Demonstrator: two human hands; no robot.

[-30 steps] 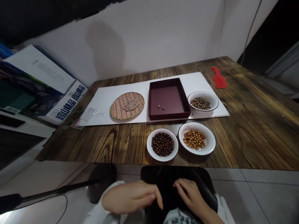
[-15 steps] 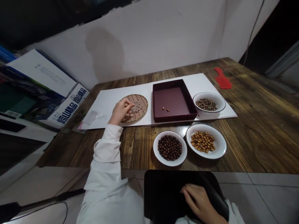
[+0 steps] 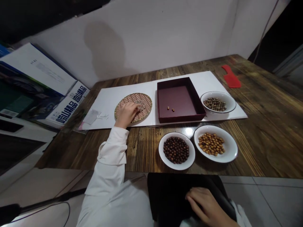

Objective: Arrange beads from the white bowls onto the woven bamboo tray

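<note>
While the left hand [image 3: 128, 112] bends narrowly over beads [image 3: 143, 108] on the mat [image 3: 129, 97], the right hand [image 3: 202, 201] lies loosely curled. Whether either holds anything, I cannot tell.

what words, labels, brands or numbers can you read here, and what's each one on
"崂山精品": dark blue, twice on the white side of the carton at far left; the first character is uncertain.
Small print on the carton's white top: too small to read.
Pale label on its dark green side: too blurred to read.
No other writing can be made out.
</note>
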